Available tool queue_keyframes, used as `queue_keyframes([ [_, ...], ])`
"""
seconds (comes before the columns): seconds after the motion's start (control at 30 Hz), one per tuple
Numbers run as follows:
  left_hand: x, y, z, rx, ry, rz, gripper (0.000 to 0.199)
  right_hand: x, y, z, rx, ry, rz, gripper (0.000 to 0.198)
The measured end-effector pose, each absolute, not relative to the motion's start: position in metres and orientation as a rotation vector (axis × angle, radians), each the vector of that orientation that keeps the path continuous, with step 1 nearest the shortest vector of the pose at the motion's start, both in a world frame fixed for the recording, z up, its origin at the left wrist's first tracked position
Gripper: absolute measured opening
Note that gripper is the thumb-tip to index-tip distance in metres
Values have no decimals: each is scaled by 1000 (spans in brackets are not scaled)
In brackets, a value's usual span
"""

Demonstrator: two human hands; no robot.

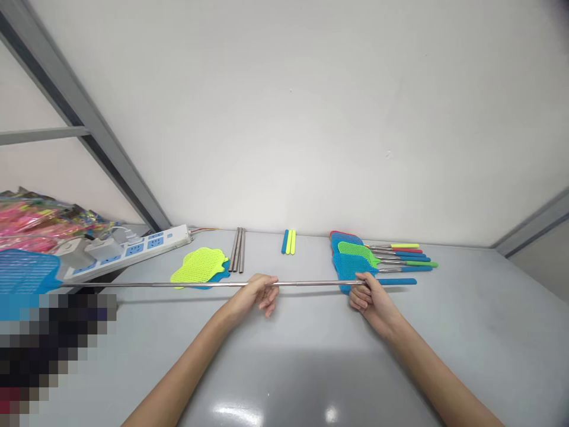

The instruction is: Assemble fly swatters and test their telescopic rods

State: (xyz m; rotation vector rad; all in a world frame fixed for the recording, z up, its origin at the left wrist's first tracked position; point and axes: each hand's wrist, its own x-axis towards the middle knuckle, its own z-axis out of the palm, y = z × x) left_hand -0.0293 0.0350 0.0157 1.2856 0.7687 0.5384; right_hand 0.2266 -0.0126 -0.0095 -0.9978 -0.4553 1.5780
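Note:
A telescopic fly swatter with a blue head and blue grip stretches level across the view, its metal rod pulled out long. My left hand pinches the rod near its middle, thumb and forefinger closed on it. Just beside the blue grip, my right hand wraps round the rod's other end. The blue mesh head lies far to the left, partly cut off by the frame edge. Behind my right hand is a stack of fly swatters with red, blue and green heads and coloured grips.
Loose yellow swatter heads, with blue underneath, lie left on the grey table. Near them are metal rods and coloured grips. A power strip with plugs and bagged goods occupy the left. A wall rises behind.

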Motion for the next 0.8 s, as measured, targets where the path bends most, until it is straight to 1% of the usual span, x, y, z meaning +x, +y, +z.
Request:
queue_keyframes([
  [0.63,-23,33,5,1215,758,532,38,227,-11,-17,-1020,-413,1559,44],
  [0.8,-23,33,4,1209,750,519,39,227,-10,-17,-1044,-378,1507,44],
])
